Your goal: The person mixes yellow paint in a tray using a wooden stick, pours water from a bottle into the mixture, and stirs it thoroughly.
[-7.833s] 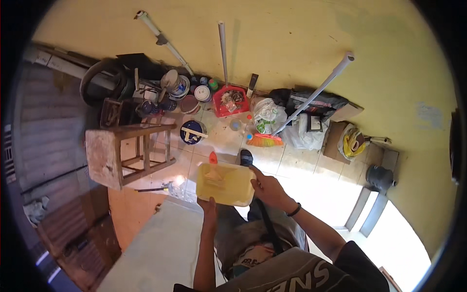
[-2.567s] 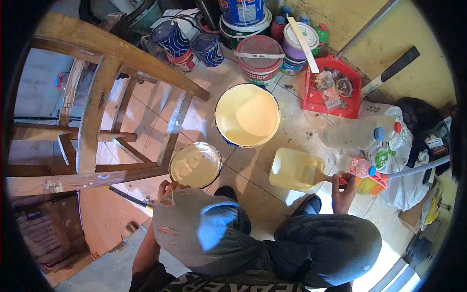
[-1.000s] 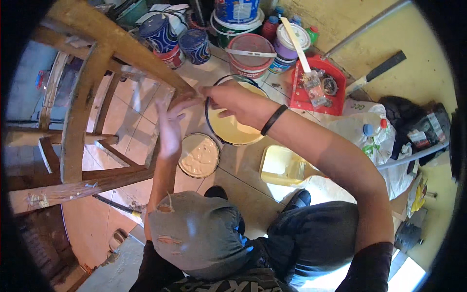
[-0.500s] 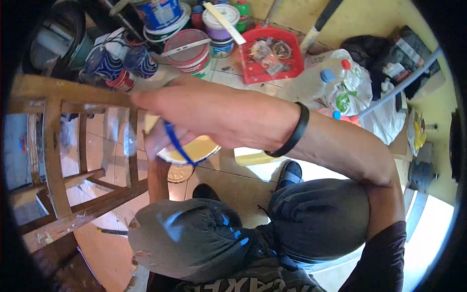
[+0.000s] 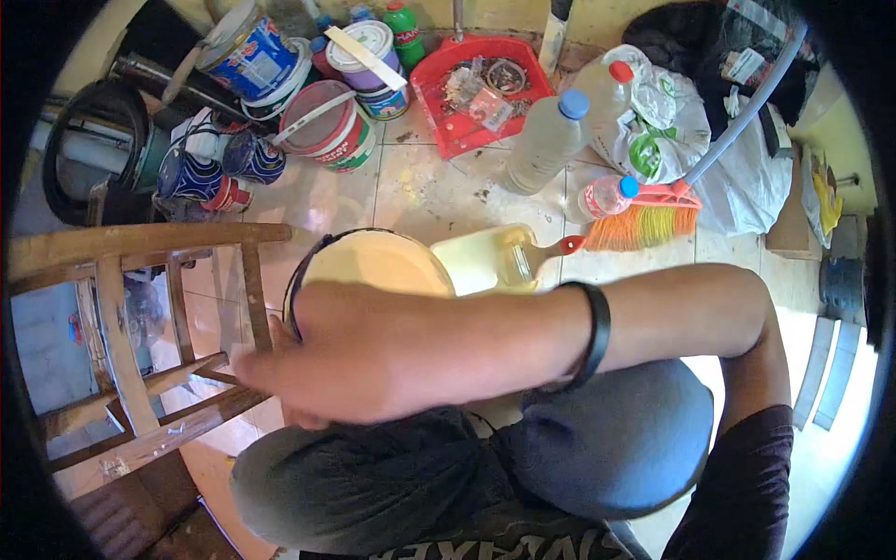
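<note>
1. One right hand [image 5: 359, 355] lay nearest, blurred, a black band [image 5: 594, 334] round its wrist; its fingers aimed at 9 o'clock and its forearm ran off toward 3. Whether it gripped anything could not be told. Nor could the left hand be made out beneath it, so its state was uncertain too.
2. Just past the right hand, at 12 o'clock, sat the open bucket [image 5: 322, 254] of pale yellow paint [image 5: 387, 264]. Its mouth was round, giving no long axis; the hand covered the near edge, contact unclear. Of the hands, only the right plainly overlapped it.
3. At 2 o'clock, beside the bucket, was the yellow tub [image 5: 467, 252]. A brush [image 5: 543, 254] lay in it, its long axis running toward 2 or 3 o'clock, red handle end outward.
4. A wooden stool [image 5: 119, 345] stood between 9 and 10 o'clock.
5. Farther off were an orange-bristled broom [image 5: 644, 227] at 2 o'clock and a red dustpan [image 5: 455, 135] at 1.
</note>
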A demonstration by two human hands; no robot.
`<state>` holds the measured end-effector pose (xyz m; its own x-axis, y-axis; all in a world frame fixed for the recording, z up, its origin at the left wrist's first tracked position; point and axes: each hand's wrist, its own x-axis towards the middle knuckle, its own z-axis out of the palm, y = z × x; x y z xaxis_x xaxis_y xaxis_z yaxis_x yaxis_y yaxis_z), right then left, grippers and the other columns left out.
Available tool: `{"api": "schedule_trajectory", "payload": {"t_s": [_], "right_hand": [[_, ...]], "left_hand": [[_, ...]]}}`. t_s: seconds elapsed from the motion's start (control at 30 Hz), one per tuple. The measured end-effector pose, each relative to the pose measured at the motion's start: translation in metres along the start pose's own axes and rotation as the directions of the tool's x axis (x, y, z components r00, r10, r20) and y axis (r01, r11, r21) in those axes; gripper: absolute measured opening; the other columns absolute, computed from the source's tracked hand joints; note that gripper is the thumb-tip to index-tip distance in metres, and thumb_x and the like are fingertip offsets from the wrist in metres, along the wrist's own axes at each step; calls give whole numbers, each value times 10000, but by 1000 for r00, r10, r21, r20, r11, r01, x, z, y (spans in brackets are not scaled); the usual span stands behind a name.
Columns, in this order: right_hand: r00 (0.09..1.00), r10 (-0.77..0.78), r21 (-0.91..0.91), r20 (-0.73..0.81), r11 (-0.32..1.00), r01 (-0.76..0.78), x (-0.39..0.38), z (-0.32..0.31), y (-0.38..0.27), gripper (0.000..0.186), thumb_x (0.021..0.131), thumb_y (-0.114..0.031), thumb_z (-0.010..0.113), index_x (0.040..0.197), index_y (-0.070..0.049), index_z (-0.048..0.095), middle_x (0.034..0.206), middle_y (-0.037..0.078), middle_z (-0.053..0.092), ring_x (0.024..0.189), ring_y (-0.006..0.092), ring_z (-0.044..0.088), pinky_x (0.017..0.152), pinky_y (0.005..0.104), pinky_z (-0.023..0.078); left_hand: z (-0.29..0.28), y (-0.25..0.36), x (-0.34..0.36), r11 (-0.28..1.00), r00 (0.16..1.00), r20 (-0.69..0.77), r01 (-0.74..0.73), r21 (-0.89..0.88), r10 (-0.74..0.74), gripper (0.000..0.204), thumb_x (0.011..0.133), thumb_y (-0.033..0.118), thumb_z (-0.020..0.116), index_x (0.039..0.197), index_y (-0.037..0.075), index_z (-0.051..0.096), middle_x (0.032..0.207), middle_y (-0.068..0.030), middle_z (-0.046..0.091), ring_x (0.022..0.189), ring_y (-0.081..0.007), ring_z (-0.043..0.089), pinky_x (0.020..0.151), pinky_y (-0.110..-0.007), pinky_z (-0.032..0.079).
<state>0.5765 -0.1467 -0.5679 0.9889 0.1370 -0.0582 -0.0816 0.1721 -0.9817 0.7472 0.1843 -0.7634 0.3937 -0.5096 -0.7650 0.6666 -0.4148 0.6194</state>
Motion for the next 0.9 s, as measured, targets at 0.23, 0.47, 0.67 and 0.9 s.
{"api": "schedule_trajectory", "payload": {"t_s": [0.23, 0.47, 0.67, 0.9], "right_hand": [[994, 56, -152, -95, 986, -70, -35, 23, 35, 438, 968, -278, 735, 1112, 106, 580, 860, 249, 730, 832, 469, 752, 748, 507, 594], [973, -27, -224, -228, 974, -26, -56, 34, 63, 518, 968, -234, 765, 1123, 167, 477, 836, 304, 699, 827, 497, 755, 762, 527, 610], [961, -33, -154, -274, 988, -10, -60, 31, 71, 489, 966, -185, 756, 1132, 153, 445, 784, 301, 689, 773, 501, 748, 715, 519, 610], [945, -88, -192, -313, 981, 28, -58, 29, 71, 485, 945, -156, 763, 1109, 166, 439, 734, 289, 680, 707, 501, 733, 654, 532, 600]], "left_hand": [[10, -7, -16, 986, 991, -55, 131, 106, -125, 1032, 1023, 827, 383, 1574, -42, 465, 1476, -230, 610, 1355, -366, 596, 1156, -463, 460], [20, -7, -17, 969, 979, -92, 196, 152, -183, 1010, 1024, 809, 396, 1580, -32, 450, 1478, -231, 608, 1357, -366, 596, 1155, -466, 461], [24, -5, -18, 952, 967, -118, 245, 182, -226, 992, 1024, 794, 406, 1584, -24, 437, 1479, -231, 607, 1358, -366, 595, 1155, -469, 463], [27, 0, -17, 942, 964, -111, 260, 212, -241, 972, 1024, 777, 419, 1590, -14, 422, 1480, -231, 605, 1360, -366, 595, 1154, -472, 464]]}}
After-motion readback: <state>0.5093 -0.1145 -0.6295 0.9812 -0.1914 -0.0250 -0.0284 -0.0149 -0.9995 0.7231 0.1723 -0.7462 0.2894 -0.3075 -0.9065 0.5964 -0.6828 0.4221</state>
